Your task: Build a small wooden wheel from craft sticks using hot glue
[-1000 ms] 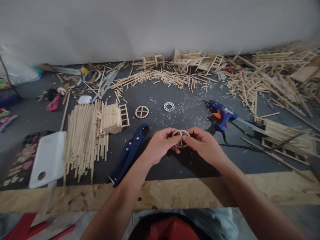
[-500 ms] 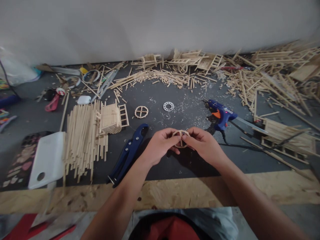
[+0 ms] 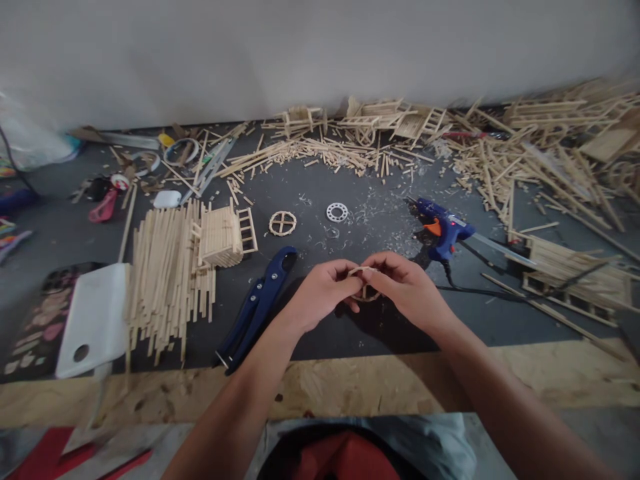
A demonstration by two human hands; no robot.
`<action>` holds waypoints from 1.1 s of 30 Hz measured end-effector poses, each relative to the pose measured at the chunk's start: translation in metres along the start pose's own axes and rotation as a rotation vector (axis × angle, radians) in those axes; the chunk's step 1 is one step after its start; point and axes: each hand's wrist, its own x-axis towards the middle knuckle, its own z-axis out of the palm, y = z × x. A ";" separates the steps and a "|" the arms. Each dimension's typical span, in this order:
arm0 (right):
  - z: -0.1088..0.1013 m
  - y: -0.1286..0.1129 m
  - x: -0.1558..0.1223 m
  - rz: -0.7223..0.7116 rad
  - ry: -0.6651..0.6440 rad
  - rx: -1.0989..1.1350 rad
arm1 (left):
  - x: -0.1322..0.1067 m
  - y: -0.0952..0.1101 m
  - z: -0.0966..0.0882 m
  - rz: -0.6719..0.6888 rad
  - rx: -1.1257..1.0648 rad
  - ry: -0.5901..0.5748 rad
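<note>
My left hand and my right hand meet above the dark mat, both pinched on a small round wooden wheel made of thin sticks. The fingers cover most of it; only its top rim and part of a spoke show. A finished wooden wheel lies flat on the mat further back, with a white plastic ring to its right. A blue cutter lies just left of my left hand. The blue glue gun rests behind my right hand.
A bundle of cut sticks and a small stick-built crate sit at the left, beside a white board. Loose sticks and stick frames litter the back and right. A bare chipboard edge runs along the front.
Both hands have closed in tighter on the small wheel and tilted it, so less of it shows. Nothing else on the mat has moved.
</note>
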 end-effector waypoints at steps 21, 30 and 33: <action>-0.003 -0.001 -0.001 0.061 0.022 0.073 | -0.001 -0.001 -0.001 0.017 0.095 0.006; -0.004 0.003 0.000 0.067 -0.012 0.061 | -0.002 0.000 -0.001 0.013 0.119 0.011; -0.004 0.005 0.000 0.073 -0.007 0.040 | -0.002 0.001 0.000 0.001 0.122 0.020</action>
